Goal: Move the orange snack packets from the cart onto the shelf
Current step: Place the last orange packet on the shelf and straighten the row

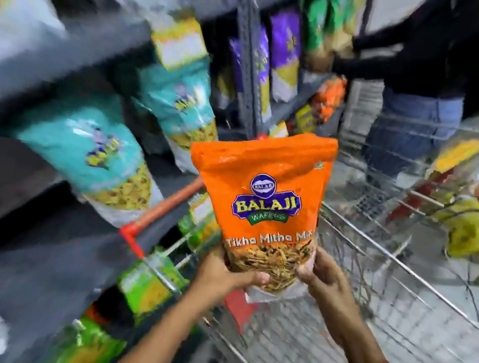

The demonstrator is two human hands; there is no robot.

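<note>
Orange packet [263,203] held upright above the cart [355,292], beside the shelf [66,40]. Left hand [225,275] and right hand [324,279] each clasp its lower corners, fingers closed on it. Surroundings blurred.

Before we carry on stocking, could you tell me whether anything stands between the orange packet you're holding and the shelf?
Nothing visible does: both the left hand and right hand hold the orange packet above the cart, open air leftward to the shelf.
</note>
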